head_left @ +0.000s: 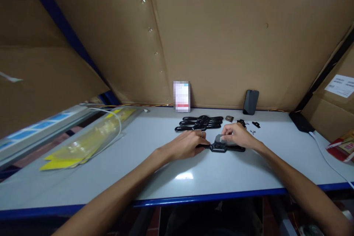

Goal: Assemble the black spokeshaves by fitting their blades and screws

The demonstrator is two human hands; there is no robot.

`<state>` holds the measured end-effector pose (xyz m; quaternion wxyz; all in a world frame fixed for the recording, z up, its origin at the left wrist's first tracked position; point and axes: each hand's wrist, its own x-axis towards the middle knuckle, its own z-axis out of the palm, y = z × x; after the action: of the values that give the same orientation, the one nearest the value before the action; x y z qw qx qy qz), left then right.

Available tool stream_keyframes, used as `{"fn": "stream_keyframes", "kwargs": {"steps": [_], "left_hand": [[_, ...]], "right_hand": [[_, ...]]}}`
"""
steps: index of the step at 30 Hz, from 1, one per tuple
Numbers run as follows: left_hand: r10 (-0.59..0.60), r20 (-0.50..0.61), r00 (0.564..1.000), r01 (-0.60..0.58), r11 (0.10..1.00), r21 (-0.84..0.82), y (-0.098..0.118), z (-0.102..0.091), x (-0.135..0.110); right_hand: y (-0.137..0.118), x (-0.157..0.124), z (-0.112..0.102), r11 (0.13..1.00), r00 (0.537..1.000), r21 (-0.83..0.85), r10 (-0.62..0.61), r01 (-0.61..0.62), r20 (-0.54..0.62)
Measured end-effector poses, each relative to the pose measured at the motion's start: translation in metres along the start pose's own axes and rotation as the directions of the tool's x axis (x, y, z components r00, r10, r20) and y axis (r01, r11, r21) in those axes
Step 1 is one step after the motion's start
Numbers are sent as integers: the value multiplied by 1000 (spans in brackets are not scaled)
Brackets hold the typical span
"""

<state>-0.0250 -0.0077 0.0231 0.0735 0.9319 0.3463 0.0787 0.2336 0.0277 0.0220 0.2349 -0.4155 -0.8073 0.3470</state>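
A long black plastic part [219,148] with a slotted middle lies on the table in front of me. My left hand [190,142], with a ring on one finger, is closed on its left end. Over the middle of this part my right hand [235,135] is closed in a pinch on a grey rounded piece [219,138]. Its exact kind is unclear, and the fingers cover some of it. Beyond my hands several similar black parts [203,121] lie in a stack. Small black pieces [256,124] and a tiny metal piece [252,132] lie past my right hand.
A small brown block [229,118] lies near the stack. Two phones, one with a lit screen [181,96] and one dark [251,102], lean against the cardboard wall [215,44]. Plastic bags with yellow [91,136] and a white cable [121,123] are at left, a black device [301,122] at right.
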Motion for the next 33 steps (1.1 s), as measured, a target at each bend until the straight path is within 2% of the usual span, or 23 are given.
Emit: {"fn": "stream_keyframes", "kwargs": {"steps": [5,9,15,22,33], "left_hand": [[6,6,1000,-6,999,43,-1,1,0],[2,14,1000,-4,996,85,-1,2,1],[40,-22,999,-38,995,88,-2,5,1],[74,-74,994,-70,996,63,-7,10,0],[72,-57,996,-67,993,96,0,7,2]], "right_hand": [[13,5,6,986,996,148,65,-73,55],[17,8,11,973,992,197,110,-122,67],[24,10,19,988,992,108,98,-106,78],[24,11,19,996,994,73,50,-57,97],[20,9,21,998,997,53,26,-30,68]]}}
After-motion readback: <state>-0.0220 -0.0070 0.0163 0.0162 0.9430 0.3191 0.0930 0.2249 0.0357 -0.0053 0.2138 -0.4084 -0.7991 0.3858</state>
